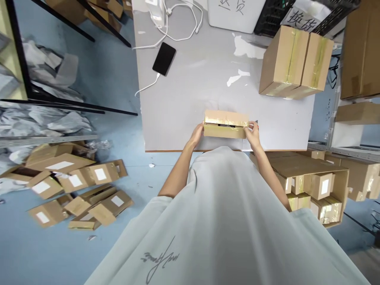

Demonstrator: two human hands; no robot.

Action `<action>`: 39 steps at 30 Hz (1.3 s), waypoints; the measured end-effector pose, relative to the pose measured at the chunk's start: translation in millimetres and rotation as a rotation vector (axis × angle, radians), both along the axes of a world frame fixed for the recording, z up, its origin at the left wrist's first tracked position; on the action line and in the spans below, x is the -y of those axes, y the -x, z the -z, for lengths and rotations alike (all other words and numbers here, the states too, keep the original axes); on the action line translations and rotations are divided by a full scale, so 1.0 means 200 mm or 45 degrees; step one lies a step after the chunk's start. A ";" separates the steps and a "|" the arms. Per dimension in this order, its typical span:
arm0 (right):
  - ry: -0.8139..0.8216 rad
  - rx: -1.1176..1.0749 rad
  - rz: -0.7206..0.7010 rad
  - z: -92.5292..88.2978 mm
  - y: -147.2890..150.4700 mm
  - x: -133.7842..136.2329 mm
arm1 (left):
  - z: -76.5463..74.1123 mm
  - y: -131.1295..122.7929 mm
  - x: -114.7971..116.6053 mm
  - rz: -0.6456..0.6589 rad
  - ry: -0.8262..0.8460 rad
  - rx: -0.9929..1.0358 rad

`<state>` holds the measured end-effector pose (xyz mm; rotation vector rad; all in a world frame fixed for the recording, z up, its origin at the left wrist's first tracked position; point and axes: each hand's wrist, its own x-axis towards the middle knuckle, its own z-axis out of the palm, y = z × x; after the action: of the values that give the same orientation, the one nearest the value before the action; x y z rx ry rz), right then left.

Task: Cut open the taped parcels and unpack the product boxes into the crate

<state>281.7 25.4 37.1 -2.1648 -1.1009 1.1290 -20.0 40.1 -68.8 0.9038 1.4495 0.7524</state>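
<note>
A small brown cardboard box [225,132] sits near the front edge of the grey table [190,91]. Its two top flaps meet unevenly, with a narrow dark gap along the middle and shiny tape on the flaps. My left hand [196,134] grips the box's left end. At the right end, my right hand [252,133] pinches the flap edge near the corner, with a small dark object, too small to make out, beside its fingers. What lies inside the box is mostly hidden.
A black phone [164,59] on a white cable lies at the back left. Two taped cartons [285,59] stand at the right, near a black crate [273,18] and a white lidded case [236,14]. Opened boxes [101,174] litter the floor left; a large carton [311,162] holds boxes at right.
</note>
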 end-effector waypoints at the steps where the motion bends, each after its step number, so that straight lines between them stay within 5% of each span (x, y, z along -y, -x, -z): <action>1: -0.031 0.036 -0.020 0.00 0.01 0.00 | -0.04 0.01 0.00 -0.064 -0.002 -0.039; 4: -0.105 0.099 -0.036 -0.03 0.02 0.00 | -0.17 0.03 0.02 -0.161 -0.024 -0.115; 11: -0.159 0.173 -0.178 -0.08 0.01 -0.05 | -0.45 0.04 0.11 0.082 -0.300 -0.231; 18: 0.124 0.727 -0.486 -0.13 0.16 -0.09 | -0.57 0.02 0.10 0.921 -0.560 -0.677; 25: 0.192 0.767 -0.565 -0.13 0.27 -0.05 | -0.65 -0.21 0.08 1.410 -0.578 -0.979; 33: -0.112 0.520 -0.403 -0.14 -0.14 0.15 | -0.76 -0.05 0.14 1.137 -0.538 -1.133; 39: 0.019 0.590 -0.269 -0.07 -0.20 0.18 | -0.66 0.04 0.15 0.701 -0.334 -1.292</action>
<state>321.3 -11.4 50.2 -2.4356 -1.5509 0.7277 -28.0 10.2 63.4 1.9614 1.8183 0.0152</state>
